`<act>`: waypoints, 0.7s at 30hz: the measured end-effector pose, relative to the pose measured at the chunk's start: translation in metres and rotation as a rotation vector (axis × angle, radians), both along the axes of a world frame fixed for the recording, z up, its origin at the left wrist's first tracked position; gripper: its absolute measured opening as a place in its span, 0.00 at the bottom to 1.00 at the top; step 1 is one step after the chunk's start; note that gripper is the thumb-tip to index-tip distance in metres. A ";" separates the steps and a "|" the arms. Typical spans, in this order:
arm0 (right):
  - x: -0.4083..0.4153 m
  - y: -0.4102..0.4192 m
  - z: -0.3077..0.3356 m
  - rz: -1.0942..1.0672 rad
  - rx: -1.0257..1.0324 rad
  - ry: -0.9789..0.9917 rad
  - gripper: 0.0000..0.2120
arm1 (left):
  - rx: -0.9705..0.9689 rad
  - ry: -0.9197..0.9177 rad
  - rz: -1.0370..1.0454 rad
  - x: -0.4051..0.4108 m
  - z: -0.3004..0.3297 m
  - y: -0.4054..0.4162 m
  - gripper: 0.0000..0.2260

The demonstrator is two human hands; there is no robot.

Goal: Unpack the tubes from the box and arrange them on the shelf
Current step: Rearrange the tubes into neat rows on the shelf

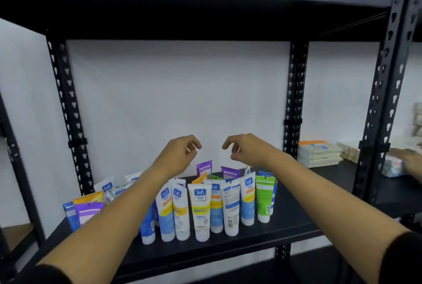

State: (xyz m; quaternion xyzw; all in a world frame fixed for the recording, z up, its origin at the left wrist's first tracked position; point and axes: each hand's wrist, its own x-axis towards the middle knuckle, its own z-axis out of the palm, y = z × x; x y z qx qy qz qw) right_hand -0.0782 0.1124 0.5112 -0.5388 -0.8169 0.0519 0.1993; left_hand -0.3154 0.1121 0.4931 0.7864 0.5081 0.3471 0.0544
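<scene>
- Your left hand (180,151) hovers above the back of the tube cluster with fingers loosely curled and nothing in them; the thumb and forefinger are close together but no tube sits between them.
- Your right hand (246,149) mirrors it, just across a small gap, fingers also loosely bent and holding nothing.
- Both hands are clear above the purple-topped tubes (204,168) at the rear, so this looks like a tidying step: judged from the pose, you are about to straighten or re-seat the back row.
- Come down on one crimped end at a time, pinching it lightly. These tubes stand on their caps and look easy to topple, so a sideways knock could bring down neighbours.
- Keep your forearms high. They pass right over the front row, where the white Vitamin C tube (202,211) and the green tube (264,198) stand upright.
- The group at the left (88,209) leans and lies in a loose heap; it probably needs standing up next.
- The shelf (285,222) has bare board to the right of the green tube, so extend the row that way.
- The box is not in view, so I cannot tell how many tubes remain.
- Stacked packs (319,153) sit well apart on the next bay, with another person's hand (411,162) near them.
</scene>
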 end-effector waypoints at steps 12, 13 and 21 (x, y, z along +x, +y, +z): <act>-0.002 0.051 -0.007 0.175 -0.182 -0.294 0.21 | -0.238 0.541 -0.150 -0.010 -0.011 0.071 0.17; -0.002 0.054 -0.007 0.191 -0.187 -0.305 0.21 | -0.234 0.565 -0.154 -0.007 -0.012 0.073 0.17; 0.008 0.070 -0.011 0.263 -0.187 -0.291 0.19 | -0.157 0.648 -0.098 0.001 -0.013 0.085 0.13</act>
